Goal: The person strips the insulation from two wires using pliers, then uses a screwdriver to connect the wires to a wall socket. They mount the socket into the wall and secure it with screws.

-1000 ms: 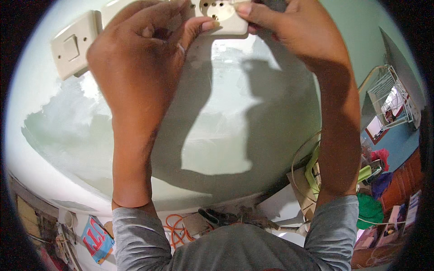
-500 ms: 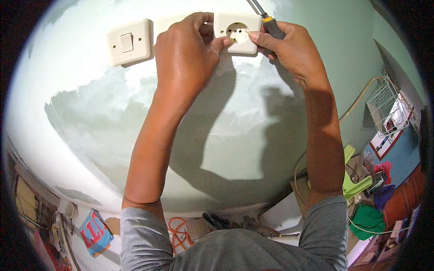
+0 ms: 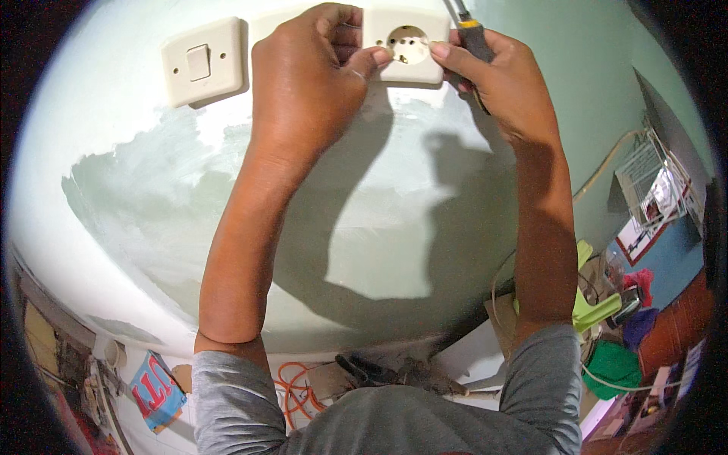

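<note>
A cream wall socket (image 3: pixel 417 71) with a round recess is against the upper wall. My left hand (image 3: pixel 307 87) pinches its left edge, thumb on the front near the recess and fingers behind it. On the right side, my right hand (image 3: pixel 517 89) presses its thumb to the plate's edge. That same hand clasps a screwdriver (image 3: pixel 475 42) with a dark handle and yellow collar, its shaft pointing up and out of view. To the left, apart from my hands, a cream light switch (image 3: pixel 205 64) sits on the wall. The back of the socket is hidden.
The green wall (image 3: pixel 379 250) has whitish patches. Below lie an orange cable (image 3: pixel 292 390) and dark items on the floor. At right are a white wire rack (image 3: pixel 651 182), a lime-green plastic piece (image 3: pixel 599 312) and a green bag (image 3: pixel 613 368). A printed blue sheet (image 3: pixel 158 393) lies lower left.
The view has shifted slightly, so the switch sits further left and the socket a little right and higher in the picture. Both hands keep their hold on the socket; the screwdriver stays in the right.
</note>
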{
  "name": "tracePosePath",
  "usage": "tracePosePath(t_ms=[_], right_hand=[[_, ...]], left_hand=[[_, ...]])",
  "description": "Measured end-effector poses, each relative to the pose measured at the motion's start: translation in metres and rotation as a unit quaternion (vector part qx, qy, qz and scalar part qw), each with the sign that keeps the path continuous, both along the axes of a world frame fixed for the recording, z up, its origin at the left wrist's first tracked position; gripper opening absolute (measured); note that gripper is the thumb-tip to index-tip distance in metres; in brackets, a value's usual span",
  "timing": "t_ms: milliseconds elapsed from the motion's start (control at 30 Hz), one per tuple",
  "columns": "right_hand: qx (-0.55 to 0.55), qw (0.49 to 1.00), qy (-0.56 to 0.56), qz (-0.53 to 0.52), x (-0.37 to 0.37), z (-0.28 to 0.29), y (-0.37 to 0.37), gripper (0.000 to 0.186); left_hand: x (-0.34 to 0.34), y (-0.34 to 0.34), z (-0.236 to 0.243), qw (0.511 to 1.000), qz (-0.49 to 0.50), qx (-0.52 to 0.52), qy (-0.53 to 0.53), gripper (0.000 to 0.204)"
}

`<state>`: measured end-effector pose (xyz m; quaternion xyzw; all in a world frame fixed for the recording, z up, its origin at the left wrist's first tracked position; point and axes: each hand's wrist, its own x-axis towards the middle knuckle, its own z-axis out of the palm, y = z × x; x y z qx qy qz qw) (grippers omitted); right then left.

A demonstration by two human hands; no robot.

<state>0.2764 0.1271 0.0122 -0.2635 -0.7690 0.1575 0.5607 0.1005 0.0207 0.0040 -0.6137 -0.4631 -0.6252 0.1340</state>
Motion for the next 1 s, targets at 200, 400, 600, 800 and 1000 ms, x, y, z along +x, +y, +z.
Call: tracePosePath(t_ms=[200, 400, 600, 800, 1000], right_hand=[[0.033, 0.999, -0.002, -0.012, -0.001, -0.002, 0.001, 0.032], [-0.138, 0.986, -0.06, -0.076, -0.015, 0.028, -0.066, 0.026], [-0.068, 0.989, -0.081, -0.102, -0.012, 0.025, -0.055, 0.027], [-0.052, 0.989, -0.09, -0.108, -0.016, 0.027, -0.054, 0.028], [-0.022, 0.988, -0.123, -0.095, -0.011, 0.02, -0.06, 0.027]], left_hand=[[-0.02, 0.016, 0.001, 0.998, -0.062, -0.008, 0.002, 0.028], [0.005, -0.006, 0.002, 0.999, 0.041, -0.001, 0.026, 0.029], [-0.032, 0.043, -0.011, 0.996, 0.026, 0.042, 0.071, 0.046], [-0.027, 0.039, -0.016, 0.99, 0.087, 0.061, 0.091, 0.047], [-0.028, 0.027, -0.019, 0.97, 0.169, 0.088, 0.151, 0.047]])
